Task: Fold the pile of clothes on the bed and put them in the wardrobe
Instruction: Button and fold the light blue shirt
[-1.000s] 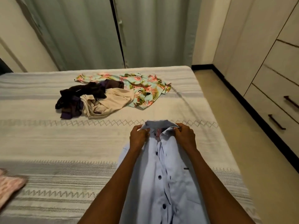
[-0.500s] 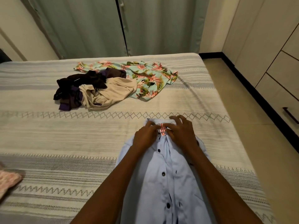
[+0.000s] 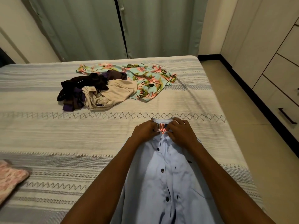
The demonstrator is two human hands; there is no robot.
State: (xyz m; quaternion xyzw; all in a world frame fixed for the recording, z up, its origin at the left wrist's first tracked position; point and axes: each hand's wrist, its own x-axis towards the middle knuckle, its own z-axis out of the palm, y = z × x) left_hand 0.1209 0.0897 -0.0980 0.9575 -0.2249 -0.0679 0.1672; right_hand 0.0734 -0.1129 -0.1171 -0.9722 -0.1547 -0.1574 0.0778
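Both hands have drawn together, left hand (image 3: 144,131) and right hand (image 3: 181,132) pinching the blue shirt (image 3: 163,178) collar flat, readying it for folding.

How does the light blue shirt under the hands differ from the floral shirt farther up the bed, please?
The light blue shirt is plain with dark buttons; the floral shirt is turquoise with pink and green print. The blue shirt lies spread lengthwise, and the left hand and right hand grip its collar; the floral shirt lies rumpled and untouched beside the dark and beige clothes. Both rest on the bed.
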